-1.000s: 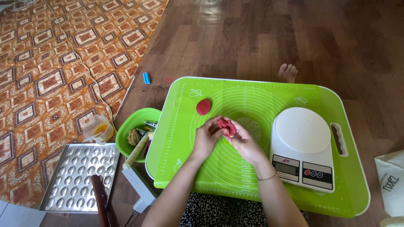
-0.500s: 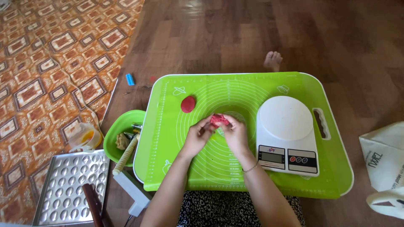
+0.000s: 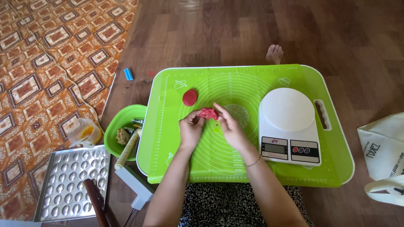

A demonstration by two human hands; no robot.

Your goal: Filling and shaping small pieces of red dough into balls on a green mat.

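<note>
My left hand [image 3: 191, 128] and my right hand [image 3: 229, 126] both pinch a small lump of red dough [image 3: 208, 113] between their fingertips, just above a green baking mat [image 3: 227, 164] laid on a white-rimmed low table. A flattened red dough disc [image 3: 190, 97] lies on the mat to the upper left of my hands. A thin pale round patch [image 3: 240, 113] lies on the mat beside my right hand.
A white kitchen scale [image 3: 289, 126] stands on the mat's right side. Left of the table are a green bowl [image 3: 120, 126] with tools and a ridged roller [image 3: 127, 148], a dimpled metal tray [image 3: 71, 180], a plastic cup [image 3: 86, 132]. A cloth bag [image 3: 385, 153] lies right; a foot [image 3: 274, 53] shows beyond the table.
The view has shifted a little. My hands keep working the red dough lump between the fingers in about the same spot on the mat.
</note>
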